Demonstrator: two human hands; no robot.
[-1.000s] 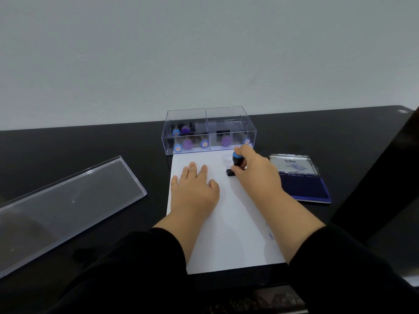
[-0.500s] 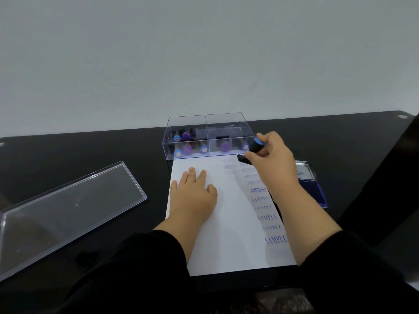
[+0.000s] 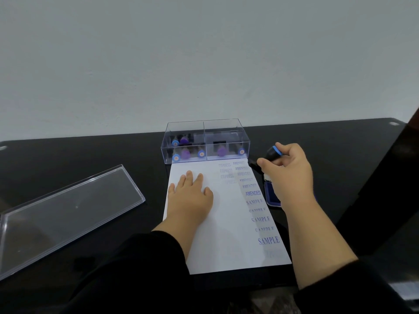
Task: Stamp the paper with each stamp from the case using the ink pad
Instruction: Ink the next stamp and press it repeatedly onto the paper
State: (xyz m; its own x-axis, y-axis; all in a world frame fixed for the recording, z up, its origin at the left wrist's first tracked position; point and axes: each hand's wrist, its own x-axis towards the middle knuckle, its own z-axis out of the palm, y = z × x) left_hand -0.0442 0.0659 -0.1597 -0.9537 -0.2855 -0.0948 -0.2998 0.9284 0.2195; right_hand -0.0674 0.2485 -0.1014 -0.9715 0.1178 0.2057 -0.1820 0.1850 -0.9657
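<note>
A white paper [image 3: 226, 234] lies on the black table, with blue SAMPLE and AMENDED prints down its right side and fainter prints near the top. My left hand [image 3: 191, 196] rests flat on its upper left part. My right hand [image 3: 286, 171] grips a black stamp with a blue ring [image 3: 271, 155], tilted, in the air just right of the paper's top corner. Under that hand the blue ink pad [image 3: 273, 196] is mostly hidden. The clear stamp case [image 3: 205, 141] stands at the paper's far edge with several blue and purple stamps inside.
The case's clear lid [image 3: 65, 209] lies on the table to the left. A pale wall rises behind the table. A dark slanted object [image 3: 390, 177] stands at the right edge.
My right hand lifted the stamp off the paper's top and carried it right, over the ink pad. The printed column came into view. My left hand stayed flat.
</note>
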